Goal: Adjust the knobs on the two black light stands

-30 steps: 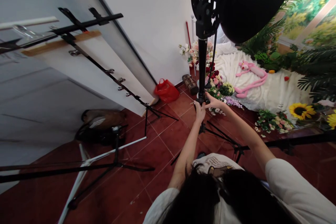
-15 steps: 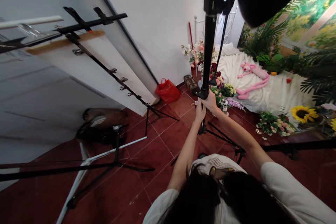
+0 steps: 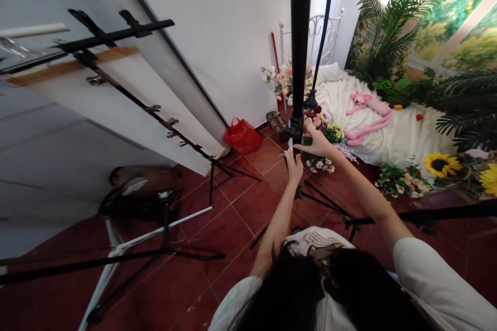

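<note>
A black light stand [image 3: 298,51] rises in front of me, its clamp collar [image 3: 294,128] at hand height. My left hand [image 3: 294,166] is just below the collar, fingers up and apart beside the pole. On the collar's right side is my right hand [image 3: 319,144], thumb and fingers spread around the stand without closing on it. Part of its fingertips is hidden behind the pole. A small pale piece [image 3: 290,143] shows near my left fingertips; its kind is unclear. A black cord [image 3: 323,36] hangs alongside the pole.
Left stands a white backdrop board [image 3: 155,108] with clips, plus tripod legs [image 3: 166,238] on red tiles. A red plastic bag [image 3: 243,135] sits by the wall. On the right are a white blanket [image 3: 411,139], a pink plush toy [image 3: 370,114], flowers [image 3: 407,181] and palm leaves [image 3: 404,15].
Both hands have loosened from their grip on the stand and their fingers have spread. The stand's upper pole extends higher, and the dark lamp head has moved up, nearly out of view.
</note>
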The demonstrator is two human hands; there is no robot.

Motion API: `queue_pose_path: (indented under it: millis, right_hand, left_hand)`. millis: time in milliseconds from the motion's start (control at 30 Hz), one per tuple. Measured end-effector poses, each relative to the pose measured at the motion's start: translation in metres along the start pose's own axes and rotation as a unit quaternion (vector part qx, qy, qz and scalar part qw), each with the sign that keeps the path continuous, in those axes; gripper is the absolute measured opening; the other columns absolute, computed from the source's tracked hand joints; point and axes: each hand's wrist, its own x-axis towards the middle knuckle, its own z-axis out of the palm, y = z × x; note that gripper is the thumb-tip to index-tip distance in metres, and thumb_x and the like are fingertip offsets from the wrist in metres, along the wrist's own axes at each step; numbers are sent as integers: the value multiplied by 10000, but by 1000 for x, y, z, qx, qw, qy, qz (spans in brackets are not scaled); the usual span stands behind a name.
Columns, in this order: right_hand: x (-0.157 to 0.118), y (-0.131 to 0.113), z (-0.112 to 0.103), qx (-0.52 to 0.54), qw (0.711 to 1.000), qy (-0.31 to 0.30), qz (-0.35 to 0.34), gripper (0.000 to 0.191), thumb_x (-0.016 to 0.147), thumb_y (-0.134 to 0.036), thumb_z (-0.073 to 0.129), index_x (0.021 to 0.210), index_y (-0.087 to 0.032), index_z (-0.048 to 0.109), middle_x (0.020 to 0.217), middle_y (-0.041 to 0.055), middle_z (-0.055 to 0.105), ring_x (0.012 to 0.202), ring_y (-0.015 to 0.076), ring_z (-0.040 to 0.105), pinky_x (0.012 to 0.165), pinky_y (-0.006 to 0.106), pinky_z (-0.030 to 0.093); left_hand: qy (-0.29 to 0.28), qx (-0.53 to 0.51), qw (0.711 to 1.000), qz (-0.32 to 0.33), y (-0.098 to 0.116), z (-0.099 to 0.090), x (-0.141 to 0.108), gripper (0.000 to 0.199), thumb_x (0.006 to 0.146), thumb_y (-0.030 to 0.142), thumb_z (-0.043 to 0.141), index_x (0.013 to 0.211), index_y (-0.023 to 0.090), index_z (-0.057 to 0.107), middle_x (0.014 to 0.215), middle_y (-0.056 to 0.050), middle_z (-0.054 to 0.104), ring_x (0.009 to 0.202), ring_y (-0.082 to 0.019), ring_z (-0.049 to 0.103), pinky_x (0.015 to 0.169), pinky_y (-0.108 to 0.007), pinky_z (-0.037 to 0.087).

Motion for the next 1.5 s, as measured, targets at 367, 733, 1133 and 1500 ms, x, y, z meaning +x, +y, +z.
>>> queue_pose_path:
  millis: [367, 733, 1133, 1500]
  right_hand:
    - [-107, 69, 42, -106, 992, 63, -8, 506, 1108, -447, 415, 1531, -188, 516, 1539, 188, 618, 1460, 309, 577, 1278, 540, 407]
    - [-76, 82, 64, -121, 992, -11, 31, 573, 1107, -332, 320, 1634, -139, 432, 1641, 189, 524, 1545, 260, 497, 1374, 562, 199]
    - [-66, 100, 43, -193, 979, -29, -50, 526, 982, -160, 491, 1500, -180, 581, 1543, 148, 636, 1478, 255, 574, 1305, 540, 386]
    - [-8, 95, 19, -272, 941, -202, -17, 482, 789, -21, 586, 1220, -141, 767, 1205, 145, 808, 1174, 298, 740, 1115, 444, 538]
  left_hand:
    - [36, 64, 997, 11, -9, 2, 3, 636, 1036, 698, 405, 1357, 203, 643, 1429, -193, 642, 1475, -302, 529, 1259, -468, 396]
    - [38, 65, 997, 27, -11, 3, 5, 645, 1033, 715, 367, 1294, 203, 660, 1354, -197, 657, 1382, -313, 584, 1214, -490, 439]
    - [61, 57, 994, 67, -20, 7, 7, 771, 993, 814, 246, 1192, 191, 653, 1159, -190, 643, 1140, -306, 636, 1086, -485, 514]
    - [53, 63, 995, 64, -14, 5, 7, 789, 981, 838, 225, 1145, 197, 655, 1108, -167, 633, 1143, -303, 624, 1095, -480, 506]
